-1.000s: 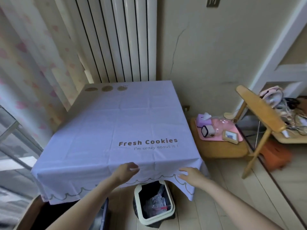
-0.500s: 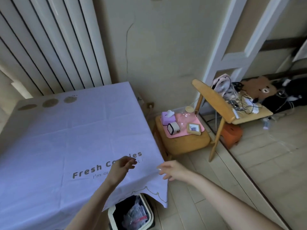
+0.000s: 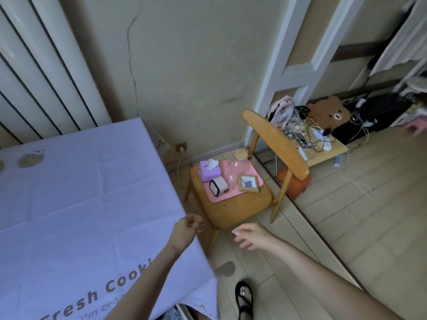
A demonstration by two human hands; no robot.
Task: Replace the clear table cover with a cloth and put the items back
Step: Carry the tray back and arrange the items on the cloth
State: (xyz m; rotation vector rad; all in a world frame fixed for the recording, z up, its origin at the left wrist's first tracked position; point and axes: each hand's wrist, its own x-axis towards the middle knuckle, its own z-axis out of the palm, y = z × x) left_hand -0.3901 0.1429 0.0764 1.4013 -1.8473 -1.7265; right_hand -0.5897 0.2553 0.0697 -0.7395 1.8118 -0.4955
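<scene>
A lilac cloth (image 3: pixel 76 204) printed "Fresh Cookies" lies spread over the table at the left. To its right a wooden chair (image 3: pixel 240 209) carries a pink mat (image 3: pixel 221 195) with a purple tissue box (image 3: pixel 209 170), a clear glass jar (image 3: pixel 236 167), a small white device (image 3: pixel 218 185) and a framed picture (image 3: pixel 248 183). My left hand (image 3: pixel 188 226) hovers over the cloth's right edge, fingers loosely curled and holding nothing. My right hand (image 3: pixel 248 234) is out over the floor in front of the chair, fingers apart and empty.
A white radiator (image 3: pixel 41 72) stands behind the table. A low wooden stand (image 3: pixel 328 148) with a small fan (image 3: pixel 280 112) and tangled cables sits right of the chair, an orange stool (image 3: pixel 293 183) beneath it. A trash bin (image 3: pixel 182 314) sits under the table's near edge. My sandalled foot (image 3: pixel 245 299) is on the floor.
The view has swung right from the table toward the chair. Both hands let go of the cloth's front edge and moved right, toward the chair with the items.
</scene>
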